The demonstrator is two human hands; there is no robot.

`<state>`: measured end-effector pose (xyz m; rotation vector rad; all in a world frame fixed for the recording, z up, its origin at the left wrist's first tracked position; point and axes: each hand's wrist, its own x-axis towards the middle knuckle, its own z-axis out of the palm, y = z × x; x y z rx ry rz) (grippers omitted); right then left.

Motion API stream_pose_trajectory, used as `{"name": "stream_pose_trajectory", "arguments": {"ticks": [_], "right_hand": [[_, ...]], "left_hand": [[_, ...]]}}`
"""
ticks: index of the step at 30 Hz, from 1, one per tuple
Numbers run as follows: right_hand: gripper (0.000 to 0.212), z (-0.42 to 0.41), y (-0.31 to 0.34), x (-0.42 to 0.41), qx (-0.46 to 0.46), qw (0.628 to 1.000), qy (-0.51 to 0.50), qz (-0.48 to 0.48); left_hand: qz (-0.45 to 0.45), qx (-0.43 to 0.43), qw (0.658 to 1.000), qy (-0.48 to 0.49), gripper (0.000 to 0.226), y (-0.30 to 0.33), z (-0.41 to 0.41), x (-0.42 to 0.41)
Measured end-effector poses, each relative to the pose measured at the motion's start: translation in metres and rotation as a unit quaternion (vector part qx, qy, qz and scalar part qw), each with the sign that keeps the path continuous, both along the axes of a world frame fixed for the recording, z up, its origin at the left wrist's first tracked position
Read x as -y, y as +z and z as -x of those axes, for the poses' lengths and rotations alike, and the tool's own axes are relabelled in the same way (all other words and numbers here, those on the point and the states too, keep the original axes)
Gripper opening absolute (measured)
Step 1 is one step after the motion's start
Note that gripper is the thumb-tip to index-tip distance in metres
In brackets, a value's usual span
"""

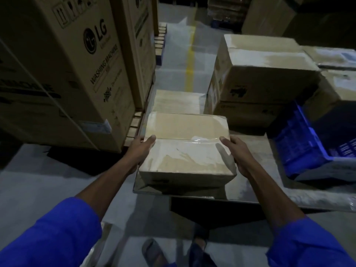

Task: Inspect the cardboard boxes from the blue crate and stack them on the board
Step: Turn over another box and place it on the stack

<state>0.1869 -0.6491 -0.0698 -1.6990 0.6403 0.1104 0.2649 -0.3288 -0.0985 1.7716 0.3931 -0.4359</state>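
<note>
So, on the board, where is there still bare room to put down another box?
Bare board shows between the taped cardboard box, held by the left hand and right hand, and the blue plastic crate. The far side is crowded: a second box and stacked large cartons.

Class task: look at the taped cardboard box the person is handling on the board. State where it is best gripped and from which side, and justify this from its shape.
Grip the cardboard box by its two short ends, one from each side, as the left hand and right hand do. It is wide, flat-topped and without handles, so opposed hands probably keep it level.
</note>
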Motion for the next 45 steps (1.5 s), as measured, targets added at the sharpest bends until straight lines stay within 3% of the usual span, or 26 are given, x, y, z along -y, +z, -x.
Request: {"name": "stream_pose_trajectory", "arguments": {"ticks": [2,4,5,10,16,29,34,36,40,45], "right_hand": [[0.036,-0.004,0.000,-0.005,-0.018,1.000,0.010,-0.009],[0.016,-0.006,0.000,-0.010,-0.031,0.999,0.012,-0.014],[0.017,-0.007,-0.003,-0.012,-0.036,0.999,0.016,-0.012],[0.061,-0.013,-0.017,-0.009,-0.056,0.998,-0.018,0.032],[0.095,-0.011,-0.022,-0.008,-0.065,0.996,-0.020,0.054],[0.093,-0.009,-0.028,-0.005,-0.029,0.998,-0.008,0.056],[0.104,-0.008,-0.027,-0.005,-0.024,0.998,-0.006,0.062],[0.100,-0.007,-0.025,-0.006,-0.022,0.998,-0.003,0.063],[0.057,-0.007,-0.029,-0.004,-0.013,0.998,0.001,0.067],[0.055,-0.007,-0.020,-0.005,-0.007,0.999,-0.035,0.012]], "left_hand": [[-0.020,0.000,1.000,0.010,0.053,0.000,-0.004,0.004],[-0.022,-0.004,1.000,0.001,0.034,0.000,-0.008,0.009],[-0.010,-0.009,1.000,-0.005,0.031,-0.004,-0.009,0.011],[-0.046,-0.009,0.999,-0.023,0.052,-0.015,-0.013,0.009],[-0.062,0.021,0.997,-0.032,0.061,-0.020,-0.011,0.006],[-0.041,0.034,0.998,-0.033,0.035,-0.010,-0.006,0.011],[-0.048,0.045,0.997,-0.046,0.035,-0.004,0.000,0.011],[-0.048,0.046,0.997,-0.047,0.038,-0.004,0.002,0.010],[-0.041,0.033,0.997,-0.050,0.039,0.001,0.003,0.010],[-0.044,0.037,0.995,-0.083,0.040,0.011,0.002,0.006]]}}
